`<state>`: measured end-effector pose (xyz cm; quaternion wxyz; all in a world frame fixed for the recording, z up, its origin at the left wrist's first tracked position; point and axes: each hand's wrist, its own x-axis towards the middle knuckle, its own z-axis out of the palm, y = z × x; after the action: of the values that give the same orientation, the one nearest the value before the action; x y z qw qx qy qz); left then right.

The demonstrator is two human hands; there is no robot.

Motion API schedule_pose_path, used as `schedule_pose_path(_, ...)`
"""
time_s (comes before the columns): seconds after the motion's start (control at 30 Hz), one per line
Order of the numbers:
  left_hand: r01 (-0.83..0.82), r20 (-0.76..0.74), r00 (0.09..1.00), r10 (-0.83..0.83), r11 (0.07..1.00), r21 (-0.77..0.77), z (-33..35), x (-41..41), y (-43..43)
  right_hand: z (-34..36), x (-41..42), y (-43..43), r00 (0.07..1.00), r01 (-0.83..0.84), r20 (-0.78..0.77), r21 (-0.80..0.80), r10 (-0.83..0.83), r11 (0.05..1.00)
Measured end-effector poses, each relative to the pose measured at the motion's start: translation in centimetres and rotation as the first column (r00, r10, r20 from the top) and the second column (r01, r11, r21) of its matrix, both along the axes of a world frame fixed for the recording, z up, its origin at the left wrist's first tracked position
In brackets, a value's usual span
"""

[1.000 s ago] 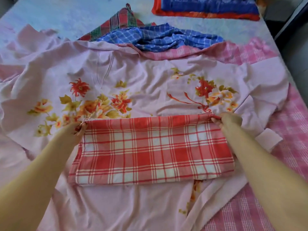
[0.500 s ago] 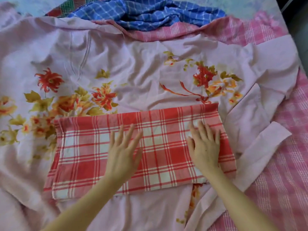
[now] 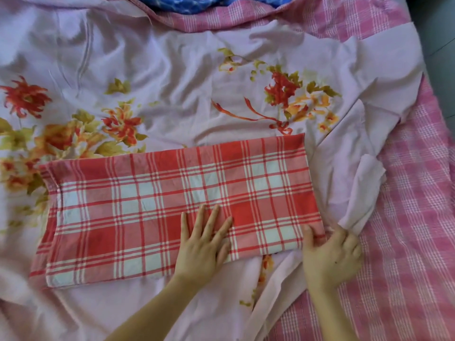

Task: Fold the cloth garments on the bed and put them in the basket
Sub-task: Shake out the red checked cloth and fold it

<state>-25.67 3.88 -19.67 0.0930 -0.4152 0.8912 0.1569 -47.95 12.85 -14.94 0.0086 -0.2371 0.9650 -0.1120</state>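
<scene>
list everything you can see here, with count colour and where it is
red checked cloth: 1, red and white plaid, folded into a long rectangle, lying on the floral sheet at centre
floral sheet: 1, pale pink with red and orange flowers, rumpled, spread over most of the bed
pink checked cover: 1, pink and white, under the sheet, showing along the right side and at top
blue cloth: 1, blue patterned, bunched at the top edge, mostly cut off
floor: dark strip at the top right corner
left hand: 1, fingers flat, pressing on the red checked cloth near its lower edge
right hand: 1, pinches the cloth's lower right corner, thumb on top
</scene>
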Motion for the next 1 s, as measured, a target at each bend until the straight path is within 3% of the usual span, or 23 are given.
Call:
schedule_pose_path(0.07,-0.002,0.015,1.000,0.002,1.000,0.002,0.1,-0.1,0.0,0.4,0.2,-0.4,0.939,0.184,0.309,-0.074,-0.153,0.980)
schedule_pose_path(0.13,-0.001,0.019,1.000,0.001,1.000,0.003,0.1,-0.1,0.0,0.1,-0.2,-0.5,0.679,0.455,0.701,-0.168,-0.219,0.874)
schedule_pose_path(0.17,-0.004,0.025,1.000,0.004,1.000,0.005,0.2,-0.1,0.0,0.1,-0.5,-0.6,0.550,0.572,0.812,-0.193,-0.198,0.797)
schedule_pose_path(0.2,-0.008,0.030,1.000,0.008,1.000,0.000,0.2,-0.2,-0.1,0.2,-0.7,-0.7,0.479,0.647,0.857,-0.201,-0.187,0.736)
schedule_pose_path(0.23,-0.012,0.034,0.999,0.012,1.000,-0.001,0.3,-0.2,-0.1,0.2,-0.7,-0.8,0.471,0.671,0.863,-0.213,-0.185,0.710)
schedule_pose_path(0.3,-0.004,0.049,0.999,0.003,1.000,0.016,0.5,-0.3,0.0,0.1,-0.7,-0.7,0.648,0.503,0.726,-0.182,-0.230,0.845)
schedule_pose_path(0.37,0.003,0.067,0.998,-0.005,0.999,0.039,0.7,-0.3,0.0,0.3,-0.3,-0.4,0.832,0.292,0.484,0.033,-0.271,0.956)
schedule_pose_path(0.4,0.000,0.066,0.998,-0.003,0.999,0.042,1.0,-0.5,0.0,0.5,-0.5,-0.4,0.850,0.245,0.462,0.083,-0.255,0.966)
schedule_pose_path(0.43,-0.009,0.053,0.999,0.006,0.999,0.043,1.5,-0.7,0.0,0.9,-1.0,-0.3,0.810,0.227,0.535,0.094,-0.241,0.969)
schedule_pose_path(0.5,0.025,0.024,0.999,-0.027,0.996,0.088,2.7,-1.8,0.4,1.6,-2.4,-0.7,0.647,0.255,0.728,0.075,-0.227,0.964)
schedule_pose_path(0.53,0.099,0.009,0.995,-0.100,0.989,0.112,3.2,-2.6,0.8,1.9,-2.9,-0.9,0.621,0.247,0.751,0.081,-0.222,0.966)
schedule_pose_path(0.57,0.179,-0.011,0.984,-0.179,0.977,0.113,3.4,-3.4,1.3,2.4,-3.1,-1.2,0.679,0.160,0.707,0.121,-0.198,0.980)
schedule_pose_path(0.6,0.233,-0.008,0.972,-0.233,0.966,0.114,3.6,-4.5,1.9,2.9,-3.0,-1.5,0.796,0.051,0.586,0.188,-0.154,0.981)
schedule_pose_path(0.63,0.252,0.023,0.966,-0.256,0.961,0.113,3.8,-5.5,2.4,3.4,-2.7,-1.9,0.909,-0.024,0.408,0.255,-0.085,0.967)
schedule_pose_path(0.67,0.212,0.024,0.976,-0.215,0.973,0.086,4.0,-6.5,2.7,4.1,-2.1,-2.3,0.966,-0.065,0.259,0.259,-0.004,0.964)
schedule_pose_path(0.73,0.156,-0.066,0.986,-0.153,0.987,0.042,4.2,-8.4,3.0,5.7,-0.9,-2.8,0.982,-0.114,0.172,0.221,0.077,0.969)
schedule_pose_path(0.8,0.197,-0.138,0.971,-0.196,0.980,-0.005,4.7,-9.5,2.7,6.5,-0.6,-3.3,0.957,-0.081,0.285,0.097,0.050,0.992)
schedule_pose_path(0.83,0.191,-0.173,0.965,-0.195,0.981,-0.043,4.6,-9.8,2.4,6.8,-0.5,-3.5,0.910,0.011,0.415,-0.015,-0.004,1.000)
schedule_pose_path(0.9,0.176,-0.250,0.952,-0.175,0.984,-0.021,5.2,-9.7,1.7,7.2,-0.9,-4.1,0.670,0.361,0.741,-0.265,-0.051,0.894)
schedule_pose_path(0.97,0.148,-0.278,0.954,-0.114,0.984,0.102,6.3,-8.9,0.9,7.4,-0.7,-4.7,0.381,0.673,0.925,-0.276,-0.002,0.686)
schedule_pose_path(1.0,0.144,-0.267,0.960,-0.088,0.969,0.199,6.7,-8.3,0.3,7.4,-0.3,-4.8,0.338,0.714,0.941,-0.273,0.025,0.644)
